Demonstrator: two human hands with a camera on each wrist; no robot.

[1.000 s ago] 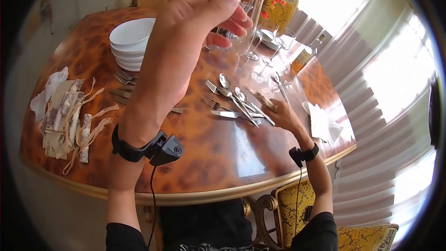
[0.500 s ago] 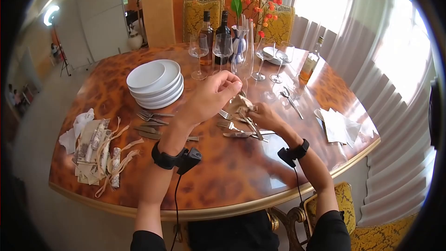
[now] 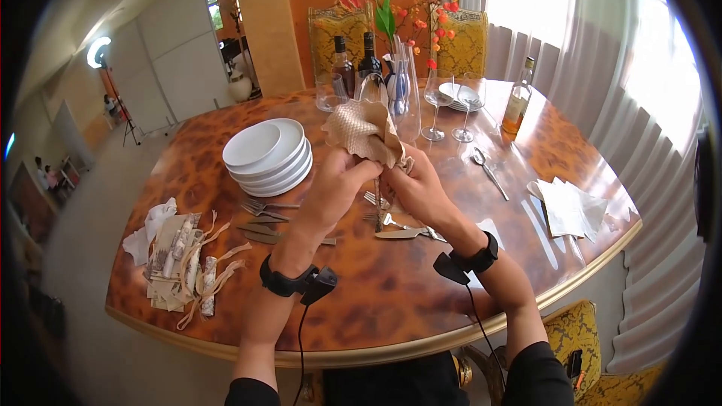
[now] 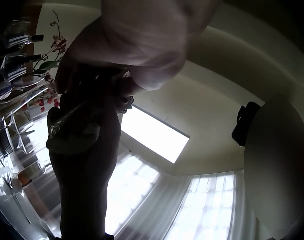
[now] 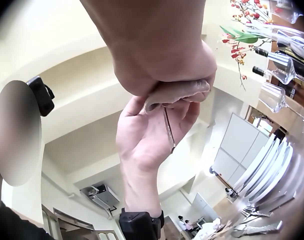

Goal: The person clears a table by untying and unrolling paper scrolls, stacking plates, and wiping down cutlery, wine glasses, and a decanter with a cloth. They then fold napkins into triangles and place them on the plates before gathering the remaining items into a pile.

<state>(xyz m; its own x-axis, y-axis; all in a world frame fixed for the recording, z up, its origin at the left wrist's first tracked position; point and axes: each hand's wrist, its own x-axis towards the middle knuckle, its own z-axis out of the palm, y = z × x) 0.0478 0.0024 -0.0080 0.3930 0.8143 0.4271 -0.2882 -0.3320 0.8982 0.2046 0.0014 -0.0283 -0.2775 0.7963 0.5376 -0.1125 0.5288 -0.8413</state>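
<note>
Both hands meet above the middle of the table, around a beige waffle-textured cloth point(image 3: 359, 124) with a wavy edge. My left hand point(image 3: 336, 186) pinches its lower part from the left. From the right, my right hand point(image 3: 415, 184) grips the same cloth, its thumb close to the left one. A slim metal cutlery handle point(image 5: 169, 131) sticks out below the gathered cloth in the right wrist view; which piece it belongs to I cannot tell. Beneath the hands lie forks and a knife point(image 3: 398, 234), partly covered by the hands. The left wrist view shows the hands dark against the light.
White plates point(image 3: 268, 171) are stacked at the left, with forks and knives point(image 3: 261, 230) in front. Rolled papers and raffia ties point(image 3: 180, 263) lie far left, white napkins point(image 3: 571, 208) at right. Wine glasses point(image 3: 436, 98), bottles point(image 3: 516, 98) and a spoon point(image 3: 490, 173) stand or lie beyond.
My left hand has come down from high in front, and my right hand has lifted the beige cloth from beside the cutlery. The hands have met, and the cloth is spread wider above them.
</note>
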